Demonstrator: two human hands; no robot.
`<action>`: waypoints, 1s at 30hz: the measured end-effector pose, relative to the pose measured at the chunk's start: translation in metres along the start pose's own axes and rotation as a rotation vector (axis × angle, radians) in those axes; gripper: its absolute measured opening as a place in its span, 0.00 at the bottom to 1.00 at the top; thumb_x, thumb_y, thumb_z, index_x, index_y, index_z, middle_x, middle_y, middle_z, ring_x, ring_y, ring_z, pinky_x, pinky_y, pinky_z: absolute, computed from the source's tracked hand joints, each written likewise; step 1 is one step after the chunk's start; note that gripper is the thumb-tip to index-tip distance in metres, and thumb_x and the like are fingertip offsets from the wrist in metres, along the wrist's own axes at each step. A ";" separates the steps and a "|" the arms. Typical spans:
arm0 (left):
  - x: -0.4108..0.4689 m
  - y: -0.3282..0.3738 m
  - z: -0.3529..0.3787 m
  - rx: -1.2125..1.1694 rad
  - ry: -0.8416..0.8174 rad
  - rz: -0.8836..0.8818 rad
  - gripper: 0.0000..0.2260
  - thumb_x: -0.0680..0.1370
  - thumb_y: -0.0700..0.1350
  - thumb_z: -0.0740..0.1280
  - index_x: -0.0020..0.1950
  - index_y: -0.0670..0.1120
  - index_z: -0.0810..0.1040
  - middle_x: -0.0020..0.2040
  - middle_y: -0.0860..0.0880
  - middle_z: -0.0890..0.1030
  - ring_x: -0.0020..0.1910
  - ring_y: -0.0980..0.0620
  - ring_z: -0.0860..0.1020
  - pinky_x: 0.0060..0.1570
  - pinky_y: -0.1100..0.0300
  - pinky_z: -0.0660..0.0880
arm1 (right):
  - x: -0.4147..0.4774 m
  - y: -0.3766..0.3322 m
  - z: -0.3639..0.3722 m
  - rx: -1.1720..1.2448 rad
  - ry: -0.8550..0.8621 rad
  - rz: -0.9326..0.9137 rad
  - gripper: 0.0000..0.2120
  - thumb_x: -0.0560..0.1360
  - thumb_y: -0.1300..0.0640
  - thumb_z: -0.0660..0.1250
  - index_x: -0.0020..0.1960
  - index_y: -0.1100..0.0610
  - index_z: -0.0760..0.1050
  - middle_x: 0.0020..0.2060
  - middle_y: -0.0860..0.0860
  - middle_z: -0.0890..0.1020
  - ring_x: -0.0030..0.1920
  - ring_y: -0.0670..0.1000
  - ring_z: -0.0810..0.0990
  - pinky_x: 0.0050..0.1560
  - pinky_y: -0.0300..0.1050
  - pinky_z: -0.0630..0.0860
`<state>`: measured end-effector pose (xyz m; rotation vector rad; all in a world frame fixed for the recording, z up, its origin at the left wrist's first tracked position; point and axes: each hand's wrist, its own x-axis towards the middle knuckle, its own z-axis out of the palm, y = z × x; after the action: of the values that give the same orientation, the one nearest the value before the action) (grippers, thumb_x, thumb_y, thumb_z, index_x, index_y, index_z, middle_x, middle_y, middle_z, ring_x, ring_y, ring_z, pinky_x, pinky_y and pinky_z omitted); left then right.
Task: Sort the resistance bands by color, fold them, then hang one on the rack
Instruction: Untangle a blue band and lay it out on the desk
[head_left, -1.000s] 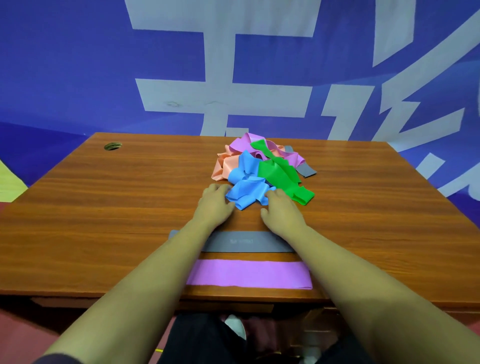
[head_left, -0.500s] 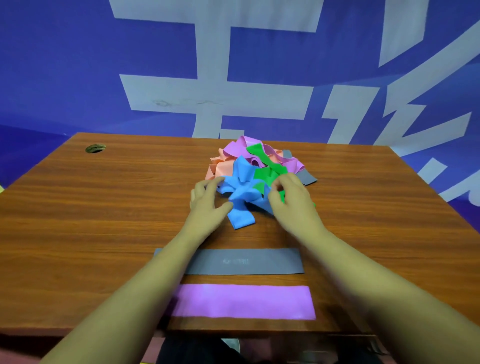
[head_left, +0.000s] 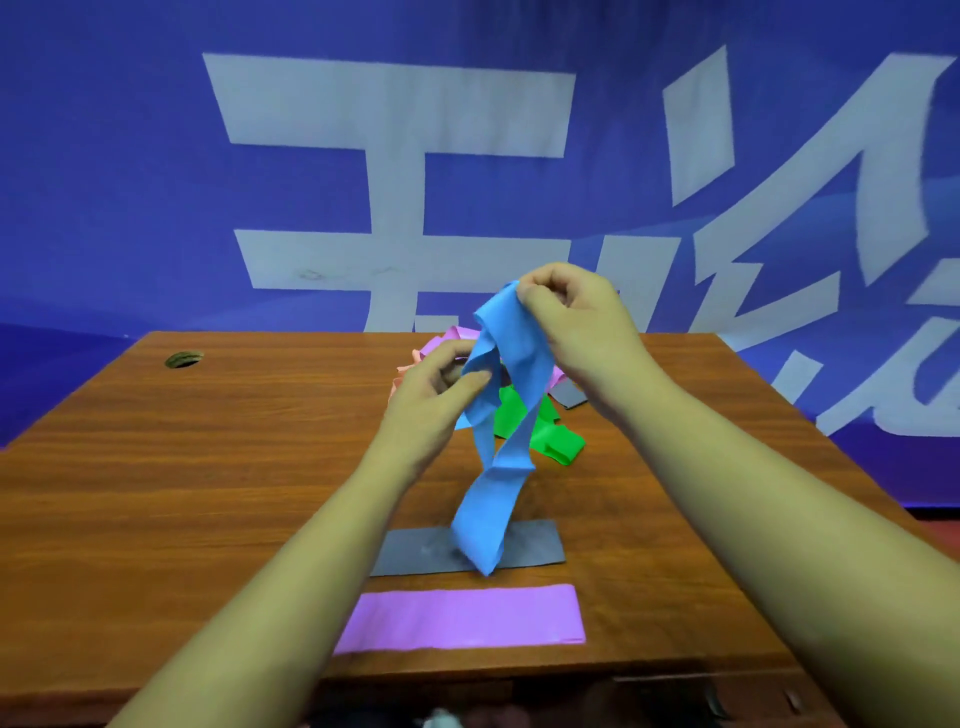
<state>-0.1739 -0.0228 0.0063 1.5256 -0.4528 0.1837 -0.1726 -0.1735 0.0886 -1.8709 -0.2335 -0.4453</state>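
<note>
A blue band (head_left: 493, 467) hangs twisted in the air above the wooden table (head_left: 208, 493). My right hand (head_left: 576, 312) pinches its top end. My left hand (head_left: 441, 389) pinches its edge lower down. Behind the hands lies the pile of tangled bands: a green one (head_left: 550, 436), a purple one (head_left: 457, 335), a peach one (head_left: 405, 371) and a grey one (head_left: 569, 397). Near the front edge a folded grey band (head_left: 415, 551) and a folded purple band (head_left: 462, 618) lie flat, side by side. No rack is in view.
A round cable hole (head_left: 183, 359) sits at the table's far left corner. A blue banner with large white characters (head_left: 395, 156) stands right behind the table. Bare wood stretches to the left and right of the bands.
Both hands have lifted the blue band out of the pile; it now dangles above the folded grey band. The view has tilted upward.
</note>
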 end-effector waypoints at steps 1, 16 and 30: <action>-0.002 0.004 0.002 0.007 0.015 -0.014 0.11 0.78 0.32 0.63 0.56 0.44 0.77 0.42 0.53 0.85 0.43 0.55 0.82 0.45 0.60 0.78 | -0.001 -0.001 -0.002 0.014 0.007 0.023 0.07 0.77 0.61 0.64 0.41 0.56 0.77 0.36 0.55 0.76 0.37 0.49 0.72 0.39 0.43 0.68; -0.061 0.005 0.036 0.108 -0.069 -0.047 0.11 0.75 0.52 0.68 0.55 0.48 0.79 0.52 0.49 0.82 0.53 0.59 0.79 0.55 0.66 0.75 | -0.021 -0.022 -0.003 0.293 0.117 0.380 0.10 0.73 0.64 0.62 0.35 0.58 0.66 0.34 0.57 0.60 0.37 0.57 0.61 0.37 0.51 0.63; -0.030 0.046 0.024 -0.048 0.099 -0.097 0.04 0.79 0.38 0.66 0.48 0.41 0.80 0.37 0.50 0.81 0.33 0.56 0.77 0.37 0.65 0.73 | -0.086 0.021 -0.022 0.426 -0.354 0.526 0.16 0.80 0.49 0.63 0.59 0.58 0.80 0.51 0.59 0.84 0.50 0.56 0.81 0.54 0.52 0.75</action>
<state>-0.2237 -0.0394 0.0363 1.4810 -0.3017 0.1712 -0.2472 -0.1968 0.0412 -1.4998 -0.0550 0.2817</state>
